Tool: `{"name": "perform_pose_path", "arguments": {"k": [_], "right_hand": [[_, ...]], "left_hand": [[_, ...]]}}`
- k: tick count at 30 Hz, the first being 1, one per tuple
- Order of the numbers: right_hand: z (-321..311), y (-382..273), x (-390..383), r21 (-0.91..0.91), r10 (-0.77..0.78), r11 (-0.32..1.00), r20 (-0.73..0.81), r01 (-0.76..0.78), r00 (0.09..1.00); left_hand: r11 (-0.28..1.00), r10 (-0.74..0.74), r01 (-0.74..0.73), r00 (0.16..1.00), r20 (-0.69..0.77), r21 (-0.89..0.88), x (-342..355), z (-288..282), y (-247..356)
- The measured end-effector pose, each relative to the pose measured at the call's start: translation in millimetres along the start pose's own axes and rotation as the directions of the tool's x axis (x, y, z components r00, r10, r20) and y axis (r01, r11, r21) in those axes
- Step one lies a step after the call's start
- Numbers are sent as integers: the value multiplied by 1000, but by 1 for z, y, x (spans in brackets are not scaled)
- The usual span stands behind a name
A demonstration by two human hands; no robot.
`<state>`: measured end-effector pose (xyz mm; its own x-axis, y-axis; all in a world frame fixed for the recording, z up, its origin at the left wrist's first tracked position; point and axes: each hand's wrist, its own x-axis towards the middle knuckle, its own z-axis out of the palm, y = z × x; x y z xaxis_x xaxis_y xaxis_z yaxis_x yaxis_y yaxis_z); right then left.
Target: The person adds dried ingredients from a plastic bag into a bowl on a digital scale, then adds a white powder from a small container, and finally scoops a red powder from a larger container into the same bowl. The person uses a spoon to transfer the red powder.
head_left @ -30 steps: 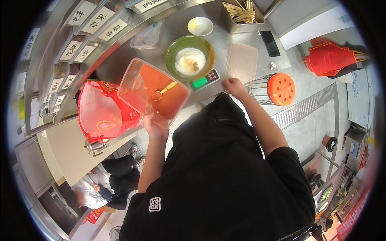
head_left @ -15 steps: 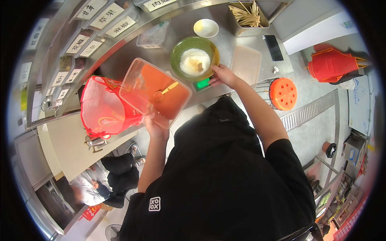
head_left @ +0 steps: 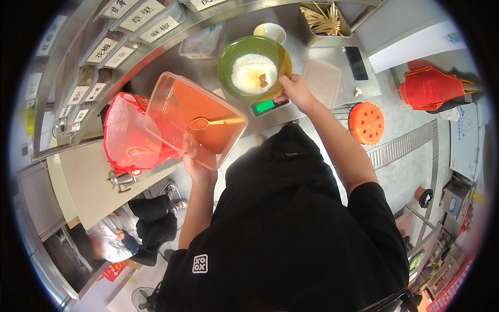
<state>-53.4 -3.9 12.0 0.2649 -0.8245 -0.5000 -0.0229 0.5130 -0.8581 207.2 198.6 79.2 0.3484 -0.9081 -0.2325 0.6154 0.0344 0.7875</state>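
Orange powder (head_left: 210, 106) lies in a clear plastic tub (head_left: 167, 89), which I find tilted in my left hand (head_left: 198, 164), over the near edge of the table (head_left: 300, 56). That hand is closed on the tub's near wall, thumb inside; the fingers beneath are seen only dimly through the plastic. A yellow scoop (head_left: 224, 122) rests on the powder; whether its bowl carries any cannot be made out.

My right hand (head_left: 297, 92) pinches the right rim of a green bowl (head_left: 227, 67), the fingertips largely out of sight under it. The bowl contains white powder (head_left: 249, 72) and a small brown heap (head_left: 263, 80). A scale (head_left: 274, 107) with a lit green display sits at the bowl's near side, partly covered by bowl and hand; I cannot tell whether the bowl bears on it, and the reading is not legible.

Right of the bowl, a pale lid (head_left: 325, 80) lies flat, its near corner obscured by my wrist. Beyond stands a small white bowl (head_left: 275, 34), its near edge hidden behind the green one. At upper left, several labelled boxes (head_left: 148, 18) are cut off by the frame.
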Motion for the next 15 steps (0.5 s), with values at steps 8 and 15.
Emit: {"name": "perform_pose_path", "arguments": {"k": [8,15], "right_hand": [[1,-5,-6,11,-1,1000,2,1,1000],[0,-4,-8,19,-10,1000,1,10,1000]], "left_hand": [[995,-50,52,998,22,-90,1,-3,-4],[994,-64,63,998,-3,-86,-2,-4,-4]]}}
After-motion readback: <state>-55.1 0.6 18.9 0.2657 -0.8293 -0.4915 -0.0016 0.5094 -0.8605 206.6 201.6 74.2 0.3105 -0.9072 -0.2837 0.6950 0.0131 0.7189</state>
